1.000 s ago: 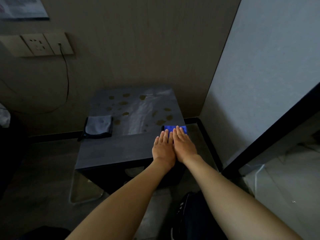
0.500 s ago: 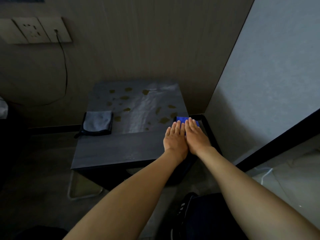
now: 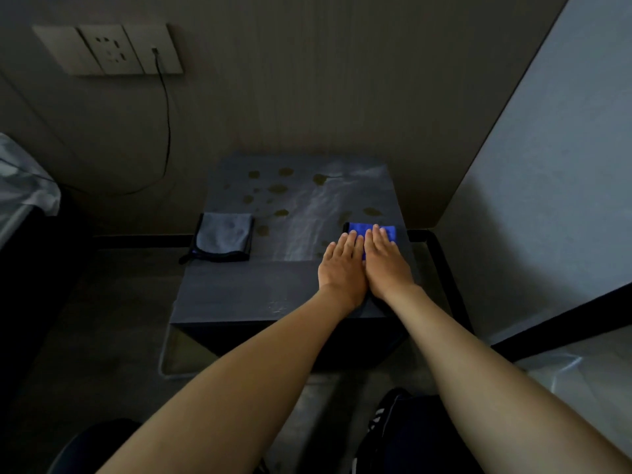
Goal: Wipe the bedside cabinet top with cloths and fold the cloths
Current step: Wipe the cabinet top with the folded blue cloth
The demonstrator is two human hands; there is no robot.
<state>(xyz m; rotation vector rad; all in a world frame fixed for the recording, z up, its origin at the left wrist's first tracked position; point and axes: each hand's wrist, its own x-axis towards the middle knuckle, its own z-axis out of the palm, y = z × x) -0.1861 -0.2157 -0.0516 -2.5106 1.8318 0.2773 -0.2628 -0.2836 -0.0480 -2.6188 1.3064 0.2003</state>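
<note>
The dark grey bedside cabinet top (image 3: 246, 292) carries several brownish stains (image 3: 278, 189) and a pale wet streak (image 3: 318, 213) across its far half. A blue cloth (image 3: 355, 230) lies by the right edge. My left hand (image 3: 342, 268) and my right hand (image 3: 384, 265) press flat on it side by side, fingers together, so only its far strip shows. A folded grey cloth (image 3: 224, 239) with a dark border rests at the left edge, apart from both hands.
A socket panel (image 3: 113, 49) on the back wall has a black cable (image 3: 167, 131) hanging to the left. A light wall (image 3: 547, 165) and a black frame (image 3: 441, 268) close in the right side. Bedding (image 3: 20, 186) shows at far left, a dark shoe (image 3: 383, 419) below.
The view has shifted, which places the cabinet more to the right and lower. Both hands stay pressed on the blue cloth at the right edge; the grey cloth has not moved.
</note>
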